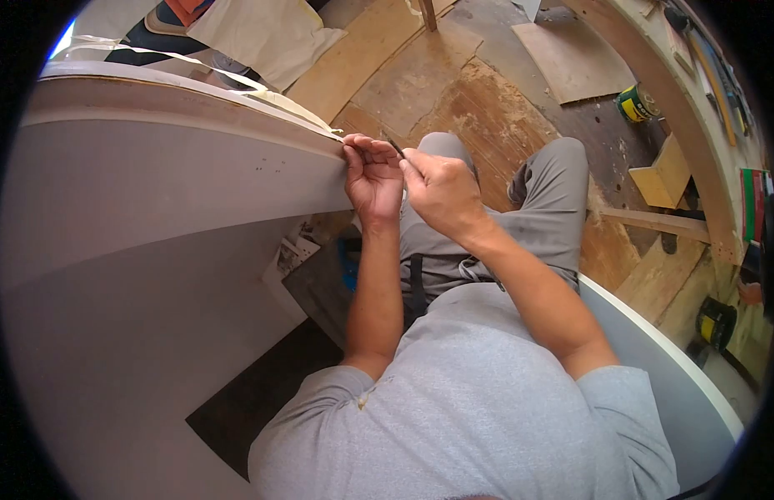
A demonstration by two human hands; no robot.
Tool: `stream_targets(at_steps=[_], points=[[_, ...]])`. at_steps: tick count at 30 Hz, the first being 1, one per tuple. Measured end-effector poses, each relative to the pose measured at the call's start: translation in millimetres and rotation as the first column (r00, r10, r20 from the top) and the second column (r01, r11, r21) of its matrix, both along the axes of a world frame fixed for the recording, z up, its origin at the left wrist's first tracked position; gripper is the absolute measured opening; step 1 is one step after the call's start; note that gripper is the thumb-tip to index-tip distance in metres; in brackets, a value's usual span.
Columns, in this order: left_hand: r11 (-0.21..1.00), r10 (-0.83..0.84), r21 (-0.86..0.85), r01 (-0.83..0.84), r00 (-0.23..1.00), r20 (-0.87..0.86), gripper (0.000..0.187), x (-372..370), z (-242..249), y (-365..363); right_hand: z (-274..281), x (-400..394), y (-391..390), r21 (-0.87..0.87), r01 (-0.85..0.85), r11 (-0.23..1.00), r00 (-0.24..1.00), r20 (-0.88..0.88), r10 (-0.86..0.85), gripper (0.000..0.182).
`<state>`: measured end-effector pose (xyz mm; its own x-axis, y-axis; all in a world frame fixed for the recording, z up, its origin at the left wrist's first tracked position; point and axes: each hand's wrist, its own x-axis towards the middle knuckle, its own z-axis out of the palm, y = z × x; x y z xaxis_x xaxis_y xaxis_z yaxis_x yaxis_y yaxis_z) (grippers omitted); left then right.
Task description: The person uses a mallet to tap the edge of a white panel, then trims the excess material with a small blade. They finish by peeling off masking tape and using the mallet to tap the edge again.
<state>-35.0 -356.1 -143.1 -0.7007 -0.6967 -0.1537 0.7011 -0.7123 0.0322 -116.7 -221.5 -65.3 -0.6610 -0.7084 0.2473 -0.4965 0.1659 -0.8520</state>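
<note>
My left hand (375, 182) is turned palm up at the near end of the pale panel's edge (237, 102). Its fingers are curled, and thumb and forefinger come together at the panel corner; what lies between them is too small to make out. Beside it my right hand (445, 193) is closed around a thin dark blade-like tool (394, 147), whose tip points up and left near the left fingertips. Most of the tool is hidden in the fist. A loose whitish strip (297, 110) runs along the panel's upper edge and ends close to my left fingers.
Plywood sheets (574, 62) lie on the worn wooden floor (487, 104). At the right stand a green-and-yellow can (637, 104), a wooden block (660, 173) and a curved bench edge (687, 108) with tools. A white-edged panel (670, 354) is close by my right side.
</note>
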Motion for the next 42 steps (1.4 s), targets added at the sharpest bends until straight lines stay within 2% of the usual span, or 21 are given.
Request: stream_targets(at_steps=[2,4,8,12,14,17,21,23,29,36,42], points=[[0.982,-0.031,0.175,0.075,0.969,-0.245,0.011,-4.1,5.7,3.3,-3.1,-7.1,3.3,-0.031,0.030,0.999,0.999,-0.014,-0.030,0.017],[0.976,-0.041,0.193,0.100,0.956,-0.291,0.010,-6.6,6.6,4.5,-4.5,-13.4,9.4,-0.061,0.065,0.996,0.997,-0.026,-0.067,0.017],[0.967,-0.056,0.208,0.149,0.917,-0.394,0.013,-9.6,4.9,6.1,2.2,-25.5,20.3,-0.004,0.057,0.998,0.997,0.055,-0.057,0.018],[0.981,-0.095,0.123,0.153,0.917,-0.387,0.018,-5.4,16.2,10.3,4.3,-27.8,23.0,0.007,0.054,0.999,0.993,0.101,-0.054,0.018],[0.989,-0.144,-0.011,0.147,0.953,-0.265,0.018,-0.3,25.9,14.7,-2.6,-28.9,20.0,-0.007,0.059,0.998,0.990,0.129,-0.058,0.018],[0.992,-0.112,0.031,0.119,0.980,-0.163,0.018,2.8,32.8,17.2,-10.8,-29.8,15.7,-0.041,0.068,0.997,0.985,0.164,-0.060,0.018],[0.995,-0.056,0.073,0.070,0.983,-0.177,0.019,1.1,32.7,12.5,-7.9,-30.7,14.4,-0.075,0.070,0.995,0.986,0.157,-0.057,0.019],[0.989,-0.078,0.104,0.109,0.961,-0.266,0.020,-0.5,33.9,10.5,-7.4,-30.1,16.6,-0.040,0.063,0.997,0.982,0.182,-0.055,0.019],[0.976,-0.046,0.179,0.123,0.923,-0.381,0.015,-8.0,30.7,8.5,-14.7,-32.4,21.6,0.020,0.050,0.999,0.977,0.205,-0.053,0.020],[0.982,-0.050,0.148,0.119,0.914,-0.403,0.013,-12.5,33.7,7.7,-10.3,-29.9,24.9,0.071,0.047,0.996,0.962,0.264,-0.064,0.019],[0.998,-0.024,0.055,0.043,0.952,-0.305,0.011,-14.1,28.2,9.1,-8.5,-32.1,29.5,0.063,0.053,0.997,0.965,0.252,-0.067,0.018]])
